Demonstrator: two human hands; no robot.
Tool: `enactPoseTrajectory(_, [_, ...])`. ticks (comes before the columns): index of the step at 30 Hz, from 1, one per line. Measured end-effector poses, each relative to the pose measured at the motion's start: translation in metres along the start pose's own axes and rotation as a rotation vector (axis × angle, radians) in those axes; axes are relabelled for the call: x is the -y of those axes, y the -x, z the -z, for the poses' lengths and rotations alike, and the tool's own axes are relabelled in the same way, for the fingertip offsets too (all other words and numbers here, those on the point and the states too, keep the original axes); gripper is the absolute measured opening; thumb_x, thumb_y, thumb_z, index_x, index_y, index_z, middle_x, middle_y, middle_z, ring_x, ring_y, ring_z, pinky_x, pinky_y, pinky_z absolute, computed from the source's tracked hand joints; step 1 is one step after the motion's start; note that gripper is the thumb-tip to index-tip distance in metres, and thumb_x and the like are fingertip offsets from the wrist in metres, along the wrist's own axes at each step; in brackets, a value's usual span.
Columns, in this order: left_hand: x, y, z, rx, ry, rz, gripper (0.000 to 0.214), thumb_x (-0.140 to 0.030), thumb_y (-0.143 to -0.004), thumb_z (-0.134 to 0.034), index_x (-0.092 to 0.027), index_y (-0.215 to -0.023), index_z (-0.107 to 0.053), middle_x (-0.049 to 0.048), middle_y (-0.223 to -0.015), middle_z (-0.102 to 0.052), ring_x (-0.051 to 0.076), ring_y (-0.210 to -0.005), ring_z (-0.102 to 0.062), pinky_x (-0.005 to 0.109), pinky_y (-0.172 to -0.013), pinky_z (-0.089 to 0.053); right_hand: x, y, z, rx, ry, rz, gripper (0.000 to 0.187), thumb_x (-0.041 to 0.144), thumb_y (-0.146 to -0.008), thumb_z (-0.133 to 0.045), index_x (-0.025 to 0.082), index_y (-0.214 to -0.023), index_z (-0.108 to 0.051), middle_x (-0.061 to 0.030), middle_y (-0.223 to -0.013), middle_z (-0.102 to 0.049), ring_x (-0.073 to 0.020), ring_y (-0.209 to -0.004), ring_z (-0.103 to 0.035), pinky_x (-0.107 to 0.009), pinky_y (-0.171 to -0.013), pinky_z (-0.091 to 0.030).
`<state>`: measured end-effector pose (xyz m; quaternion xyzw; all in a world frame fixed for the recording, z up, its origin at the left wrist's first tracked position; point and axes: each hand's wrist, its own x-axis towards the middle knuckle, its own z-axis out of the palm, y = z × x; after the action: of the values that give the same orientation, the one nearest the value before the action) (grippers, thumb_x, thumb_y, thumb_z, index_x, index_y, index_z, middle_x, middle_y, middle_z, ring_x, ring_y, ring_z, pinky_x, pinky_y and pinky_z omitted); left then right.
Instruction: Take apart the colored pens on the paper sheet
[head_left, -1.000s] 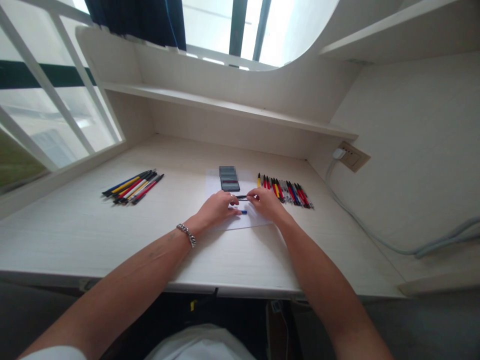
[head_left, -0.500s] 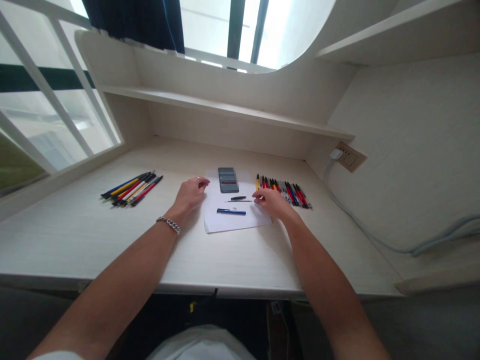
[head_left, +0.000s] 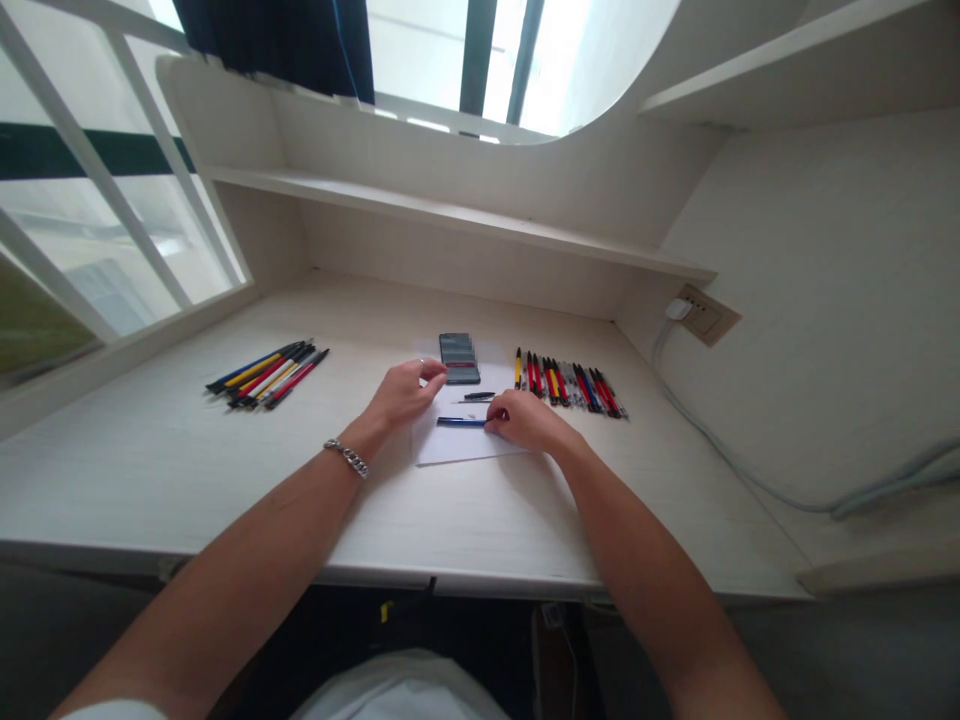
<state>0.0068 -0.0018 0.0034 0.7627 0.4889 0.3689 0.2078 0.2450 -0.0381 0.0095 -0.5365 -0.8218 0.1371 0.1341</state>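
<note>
Right at the fingertips, a blue pen (head_left: 460, 422), its end pinched in the curled right hand (head_left: 526, 420).

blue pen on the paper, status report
Right hand on blue pen. Pen flat on paper. Left hand holding nothing, beside blurred dark device. Small black pen just above.

Paper sheet (head_left: 457, 447) on desk (head_left: 150, 490); phone (head_left: 460, 358) on sheet's far edge; pen bundle (head_left: 266, 376) left, pen row (head_left: 570, 390) right.

Left hand (head_left: 405, 393) raised and loosely curled, right hand (head_left: 526, 420) lower, palm down
</note>
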Motion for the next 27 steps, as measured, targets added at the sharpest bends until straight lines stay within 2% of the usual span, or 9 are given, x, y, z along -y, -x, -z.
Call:
enactPoseTrajectory(4, [-0.008, 0.008, -0.009, 0.223, 0.057, -0.113, 0.037, -0.048, -0.093, -0.054, -0.019, -0.101, -0.076, 0.0077, -0.1, -0.078, 0.021, -0.083, -0.069, 0.03, -0.076, -0.052, 0.005, 0.0, -0.001, -0.131, -0.071, 0.049, 0.011, 0.016, -0.088, -0.065, 0.02, -0.087, -0.075, -0.0044, -0.088, -0.075, -0.0162, -0.079, -0.064, -0.025, -0.072, -0.043])
enactPoseTrajectory(6, [-0.011, 0.011, -0.013, 0.307, 0.048, -0.168, 0.036, -0.048, -0.093, -0.055, -0.021, -0.104, -0.076, 0.0063, -0.099, -0.077, 0.02, -0.082, -0.069, 0.029, -0.074, -0.05, 0.008, 0.0, 0.0, -0.205, -0.149, 0.079, 0.01, 0.018, -0.089, -0.065, 0.02, -0.091, -0.075, -0.0038, -0.089, -0.075, -0.0155, -0.08, -0.064, -0.024, -0.073, -0.044])
enactPoseTrajectory(8, [-0.013, 0.013, -0.016, 0.333, 0.011, -0.205, 0.032, -0.043, -0.092, -0.056, -0.021, -0.104, -0.075, 0.0056, -0.094, -0.077, 0.02, -0.079, -0.068, 0.029, -0.072, -0.049, 0.011, -0.001, 0.0, -0.275, -0.231, 0.101, 0.009, 0.02, -0.089, -0.067, 0.021, -0.094, -0.074, -0.0033, -0.09, -0.075, -0.0152, -0.081, -0.065, -0.024, -0.074, -0.045])
enactPoseTrajectory(11, [-0.013, 0.012, -0.015, 0.266, -0.001, -0.18, 0.027, -0.038, -0.091, -0.056, -0.02, -0.1, -0.073, 0.0048, -0.086, -0.075, 0.018, -0.073, -0.066, 0.028, -0.067, -0.047, 0.012, -0.003, -0.002, -0.358, -0.321, 0.076, 0.014, 0.025, -0.092, -0.065, 0.021, -0.103, -0.073, -0.0035, -0.092, -0.075, -0.0156, -0.083, -0.067, -0.025, -0.075, -0.047])
enactPoseTrajectory(13, [-0.012, 0.01, -0.013, 0.193, 0.052, -0.127, 0.026, -0.04, -0.092, -0.055, -0.019, -0.098, -0.07, 0.0043, -0.084, -0.075, 0.018, -0.071, -0.066, 0.028, -0.066, -0.048, 0.01, -0.005, -0.005, -0.362, -0.294, 0.042, 0.015, 0.025, -0.094, -0.062, 0.021, -0.103, -0.073, -0.0043, -0.092, -0.075, -0.016, -0.083, -0.066, -0.026, -0.076, -0.047])
enactPoseTrajectory(17, [-0.011, 0.007, -0.008, 0.096, 0.142, -0.072, 0.024, -0.042, -0.091, -0.055, -0.02, -0.094, -0.064, 0.0046, -0.085, -0.074, 0.018, -0.075, -0.067, 0.027, -0.068, -0.049, 0.007, -0.008, -0.014, -0.222, -0.104, -0.014, 0.011, 0.022, -0.089, -0.067, 0.02, -0.095, -0.076, -0.006, -0.094, -0.074, -0.0169, -0.082, -0.063, -0.028, -0.078, -0.045])
enactPoseTrajectory(21, [-0.015, 0.008, -0.006, 0.08, 0.112, -0.08, 0.027, -0.044, -0.092, -0.054, -0.019, -0.088, -0.065, 0.0034, -0.078, -0.071, 0.017, -0.069, -0.062, 0.026, -0.063, -0.045, 0.011, -0.008, -0.023, -0.158, -0.004, -0.04, 0.015, 0.028, -0.09, -0.066, 0.022, -0.098, -0.077, -0.0082, -0.1, -0.072, -0.0189, -0.088, -0.063, -0.028, -0.079, -0.045])
enactPoseTrajectory(24, [-0.018, 0.009, -0.006, 0.078, 0.061, -0.095, 0.031, -0.045, -0.093, -0.051, -0.019, -0.082, -0.065, 0.0016, -0.069, -0.066, 0.016, -0.062, -0.057, 0.026, -0.058, -0.041, 0.017, -0.008, -0.025, -0.145, 0.042, -0.073, 0.016, 0.024, -0.091, -0.062, 0.022, -0.095, -0.078, -0.0087, -0.101, -0.071, -0.0195, -0.091, -0.064, -0.027, -0.08, -0.044])
enactPoseTrajectory(27, [-0.015, 0.008, -0.006, 0.074, 0.039, -0.096, 0.031, -0.044, -0.093, -0.051, -0.019, -0.085, -0.069, 0.0019, -0.07, -0.067, 0.016, -0.062, -0.058, 0.026, -0.059, -0.042, 0.019, -0.008, -0.023, -0.148, 0.022, -0.084, 0.017, 0.019, -0.09, -0.06, 0.021, -0.093, -0.077, -0.0084, -0.101, -0.072, -0.0193, -0.091, -0.064, -0.027, -0.08, -0.045])
